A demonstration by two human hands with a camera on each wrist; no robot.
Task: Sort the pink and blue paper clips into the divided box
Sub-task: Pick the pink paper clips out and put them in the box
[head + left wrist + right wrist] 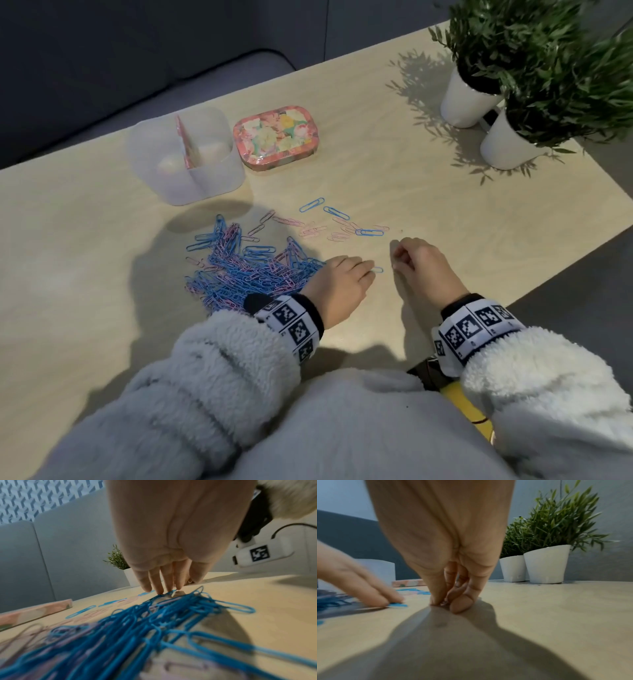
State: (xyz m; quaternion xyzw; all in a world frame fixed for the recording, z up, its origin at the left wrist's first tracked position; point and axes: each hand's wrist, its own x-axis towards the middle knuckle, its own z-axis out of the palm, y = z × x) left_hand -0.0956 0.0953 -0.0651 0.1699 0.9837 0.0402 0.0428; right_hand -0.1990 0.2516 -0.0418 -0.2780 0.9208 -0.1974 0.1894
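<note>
- pile of pink and blue paper clips (pixel 250 270): tangled heap, mostly blue, flat on the desk, just in front of the divided box
- divided box (pixel 186 157): translucent white, upright, open top, pink divider card inside; compartments look clip-free
- scattered clips (pixel 339 226): pink with three blue, loose, front-right of the box
- single blue clip (pixel 376 270): flat, right of pile

Hands: two, the left hand (pixel 342 284) and the right hand (pixel 423 263)
Translucent plastic divided box (pixel 205 178): one, two compartments
Floral-patterned rounded lid (pixel 278 136): one
Green plants in white pots (pixel 462 99): two
Heap of pink and blue wire paper clips (pixel 246 270): one, too tangled to count
Blue paper clips lying loose beyond the heap (pixel 336 212): three
</note>
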